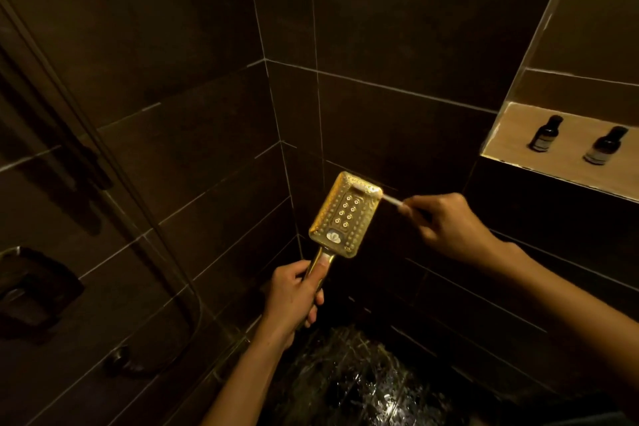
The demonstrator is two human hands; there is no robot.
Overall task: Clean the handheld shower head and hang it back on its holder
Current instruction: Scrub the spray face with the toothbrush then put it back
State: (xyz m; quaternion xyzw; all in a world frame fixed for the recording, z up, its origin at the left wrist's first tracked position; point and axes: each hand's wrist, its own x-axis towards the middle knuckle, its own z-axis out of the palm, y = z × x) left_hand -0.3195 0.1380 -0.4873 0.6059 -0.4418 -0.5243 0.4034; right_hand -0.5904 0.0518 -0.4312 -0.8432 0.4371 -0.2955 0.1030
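A gold rectangular shower head (340, 214) faces up at me in the middle of the view, its nozzle rows showing. My left hand (294, 297) is shut around its handle from below. My right hand (446, 225) comes in from the right and grips a small white brush (371, 191) by its thin handle. The brush's bristle end rests on the top edge of the shower head's face. The hose (114, 162) runs down the left wall in a long curve. The holder is hard to make out in the dark.
Dark brown tiled walls meet in a corner behind the shower head. A lit wall niche (511, 135) at the right holds two small dark bottles (546, 133). Dark wall fittings (31, 284) sit at the left. The wet floor (359, 380) glistens below.
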